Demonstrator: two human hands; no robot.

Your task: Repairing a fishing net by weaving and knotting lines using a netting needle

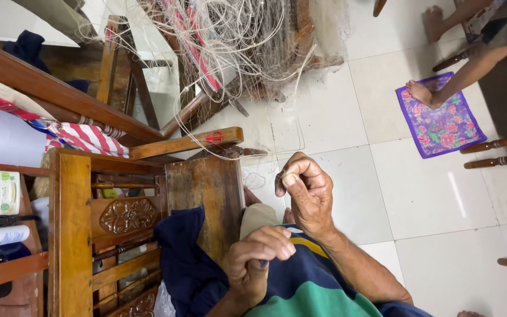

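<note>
- White floor tiles [429, 194] are lying under everything, with wooden furniture crowding the person's left side.
- Right hand [307, 191]: thumb and forefinger are pinching together on a thin pale line [265, 154], the other fingers curling loosely; the hand is hovering above the person's knee.
- Left hand [258, 258]: fingers are closing tight on a small dark item, mostly hidden, so I cannot tell what it is; the hand is resting close to the striped shirt [306, 287].
- The line is running from the right fingertips up toward the tangled fishing net [236, 41] heaped over a wooden frame well beyond the hands.
- Handling judgement: the line is looking light, limp and slippery, likely to snag; a fingertip pinch near its free end is seeming the best hold.
- Carved wooden chair [127, 217] is standing just beside the left hand, with a dark blue cloth [183, 258] draping over it.
- Flowered purple mat [441, 117] is lying well apart, another person's bare foot [421, 93] touching it.
</note>
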